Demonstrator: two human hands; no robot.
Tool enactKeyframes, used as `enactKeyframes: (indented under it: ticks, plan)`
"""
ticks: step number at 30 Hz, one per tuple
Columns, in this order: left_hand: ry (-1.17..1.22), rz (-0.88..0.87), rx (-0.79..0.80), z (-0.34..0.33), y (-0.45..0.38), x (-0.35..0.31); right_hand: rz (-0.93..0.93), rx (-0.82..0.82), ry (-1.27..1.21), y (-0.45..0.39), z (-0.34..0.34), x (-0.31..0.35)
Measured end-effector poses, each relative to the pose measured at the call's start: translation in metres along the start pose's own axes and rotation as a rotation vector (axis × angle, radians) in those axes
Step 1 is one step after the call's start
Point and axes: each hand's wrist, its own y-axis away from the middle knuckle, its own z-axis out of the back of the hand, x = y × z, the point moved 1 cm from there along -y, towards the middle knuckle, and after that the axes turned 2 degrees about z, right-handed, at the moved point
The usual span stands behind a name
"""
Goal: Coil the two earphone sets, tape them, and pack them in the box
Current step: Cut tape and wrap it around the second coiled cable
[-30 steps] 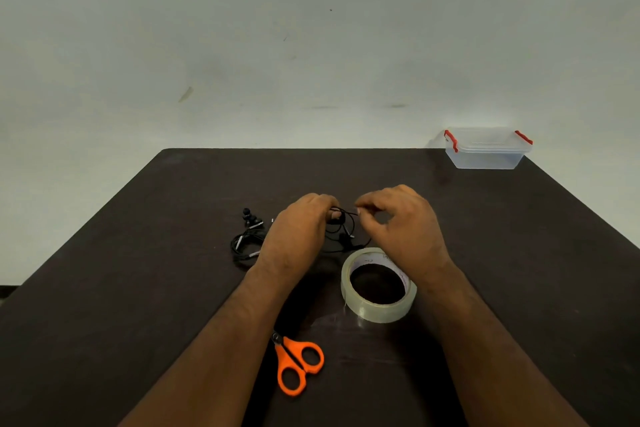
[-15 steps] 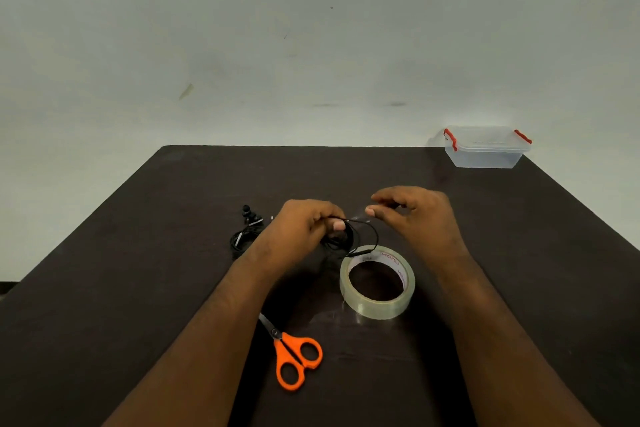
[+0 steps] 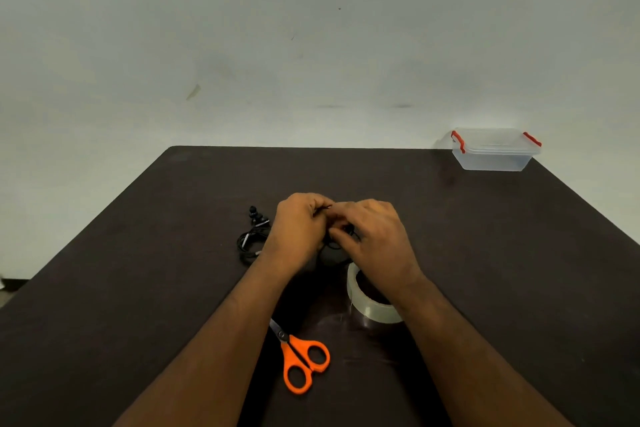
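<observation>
Working close together above the middle of the dark bench (image 3: pixel 485 253), both hands are handling one black earphone set (image 3: pixel 337 236). The left hand (image 3: pixel 298 229) is curling its fingers round the coiled cable, a short black strand sticking out past its knuckles. The right hand (image 3: pixel 375 236) is meeting it from the other side, its thumb and fingertips bent in and pinching the same small bundle; most of the coil is hiding between the two hands, so only a few dark loops are showing beneath them.

A second earphone set (image 3: pixel 252 236) is lying on the bench just to the left of the left hand, loosely looped, with its buds at the far end and pale bands visible on the wire; whether those are tape I cannot tell.

A roll of clear tape (image 3: pixel 367 305) is sitting flat on the bench under the right wrist, which is partly covering it. Orange-handled scissors (image 3: pixel 301 360) are lying nearer the person, between the two forearms, blades closed and pointing away to the left.

A clear plastic box (image 3: pixel 491 152) with red clips is standing at the far right corner of the bench, well apart from the hands, its lid on.
</observation>
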Motion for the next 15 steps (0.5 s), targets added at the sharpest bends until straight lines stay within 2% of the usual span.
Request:
enactKeyframes:
  ticks: [6,11,15]
  plan:
    - [0.283,0.110,0.121,0.008,0.001,0.000,-0.086,0.007,-0.113,0.002,-0.002,-0.007]
    - [0.364,0.116,0.161,0.009,0.000,0.001,-0.284,-0.052,-0.574,0.005,0.000,-0.010]
    - [0.380,0.104,0.198,0.008,0.001,-0.001,-0.349,-0.123,-0.752,0.004,0.001,-0.017]
